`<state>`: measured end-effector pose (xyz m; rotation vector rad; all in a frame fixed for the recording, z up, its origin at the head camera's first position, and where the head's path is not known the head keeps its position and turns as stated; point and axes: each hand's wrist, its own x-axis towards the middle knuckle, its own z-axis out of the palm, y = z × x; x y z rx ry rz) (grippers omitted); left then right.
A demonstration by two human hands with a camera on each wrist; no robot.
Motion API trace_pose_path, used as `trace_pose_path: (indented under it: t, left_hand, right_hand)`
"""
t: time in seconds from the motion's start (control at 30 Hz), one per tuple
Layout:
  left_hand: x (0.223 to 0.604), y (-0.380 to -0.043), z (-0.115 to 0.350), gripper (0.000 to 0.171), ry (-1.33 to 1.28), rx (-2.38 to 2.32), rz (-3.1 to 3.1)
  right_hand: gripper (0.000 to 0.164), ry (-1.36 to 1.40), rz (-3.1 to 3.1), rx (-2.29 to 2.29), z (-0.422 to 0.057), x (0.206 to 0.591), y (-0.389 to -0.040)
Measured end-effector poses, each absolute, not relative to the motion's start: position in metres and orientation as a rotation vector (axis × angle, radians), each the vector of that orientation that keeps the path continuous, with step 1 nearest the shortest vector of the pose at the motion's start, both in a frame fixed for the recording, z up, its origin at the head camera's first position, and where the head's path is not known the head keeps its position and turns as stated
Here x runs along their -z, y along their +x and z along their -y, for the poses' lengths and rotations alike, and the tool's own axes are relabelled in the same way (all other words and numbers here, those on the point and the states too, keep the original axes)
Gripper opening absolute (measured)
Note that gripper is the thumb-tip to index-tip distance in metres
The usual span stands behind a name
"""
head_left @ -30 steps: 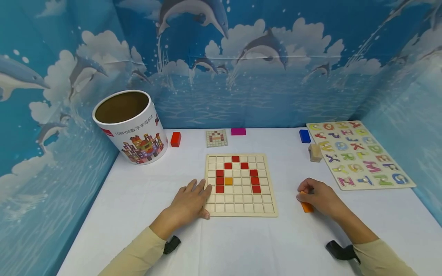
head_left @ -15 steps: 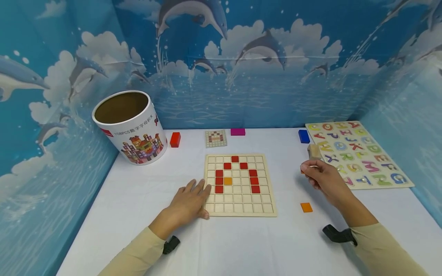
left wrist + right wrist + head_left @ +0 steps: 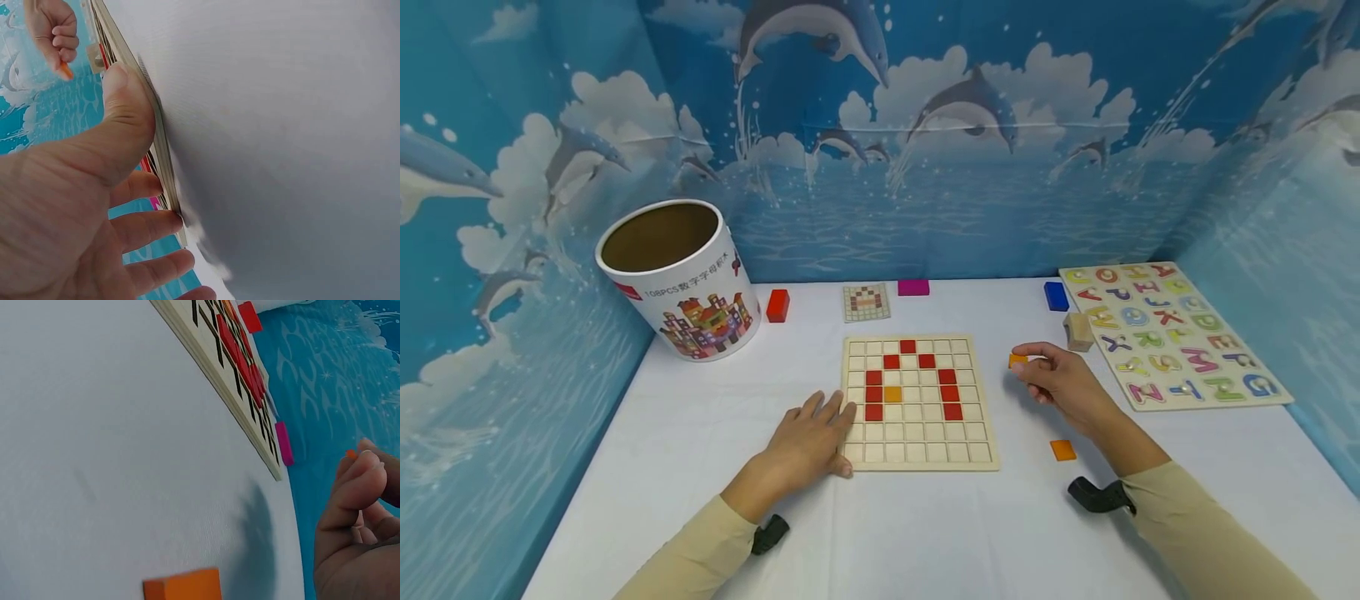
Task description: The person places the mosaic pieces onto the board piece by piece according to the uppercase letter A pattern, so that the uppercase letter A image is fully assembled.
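My right hand [image 3: 1065, 389] pinches a small orange square tile [image 3: 1017, 361] between thumb and fingertips, above the table just right of the gridded wooden board [image 3: 917, 464]. In the right wrist view only a bit of that orange tile [image 3: 352, 454] shows at the fingertips. My left hand [image 3: 807, 438] rests with spread fingers along the board's left edge, the thumb near its lower corner. Red tiles [image 3: 949, 377] fill several cells in an arch, and one orange tile [image 3: 892, 394] sits inside it. Another orange tile [image 3: 1063, 450] lies on the table, nearer than the right hand.
Behind the board are a small pattern card [image 3: 866, 302], a magenta block [image 3: 913, 287] and a red block [image 3: 778, 306]. A large white bucket [image 3: 700, 292] stands back left. On the right are a blue block [image 3: 1056, 297], a wooden block [image 3: 1078, 332] and an alphabet board [image 3: 1180, 337].
My right hand has lifted an orange tile off the table and carried it up and left toward the board, exposing another orange tile left behind. My left hand has stayed on the board's edge.
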<state>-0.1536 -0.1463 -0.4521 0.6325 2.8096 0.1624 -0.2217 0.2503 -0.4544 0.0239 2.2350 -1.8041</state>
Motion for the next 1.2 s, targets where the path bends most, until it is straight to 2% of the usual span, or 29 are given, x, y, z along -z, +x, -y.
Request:
trace_pose_path:
  t: [0.13, 0.43, 0.7, 0.83, 1.03, 1.2]
  left_hand:
    - [0.452, -0.153, 0.146, 0.096, 0.626, -0.174, -2.808]
    - [0.455, -0.152, 0.148, 0.098, 0.619, -0.199, -2.812]
    - [0.453, -0.151, 0.147, 0.096, 0.637, -0.174, -2.812]
    - [0.452, -0.152, 0.146, 0.096, 0.639, -0.159, -2.808]
    - [0.452, -0.152, 0.145, 0.097, 0.633, -0.158, -2.801]
    - [0.451, -0.152, 0.146, 0.097, 0.637, -0.147, -2.811]
  right_hand:
    - [0.054, 0.017, -2.218, 1.764, -0.232, 0.454, -0.225]
    - [0.044, -0.064, -2.109, 1.722, -0.164, 0.461, -0.229]
    - [0.024, -0.31, -2.53, 1.191, -0.117, 0.458, -0.226]
    - [0.02, -0.385, -2.702, 0.984, -0.104, 0.458, -0.224]
    - [0.021, -0.351, -2.716, 0.961, -0.099, 0.459, -0.223]
    - [0.036, -0.287, -2.652, 1.044, -0.114, 0.451, -0.224]
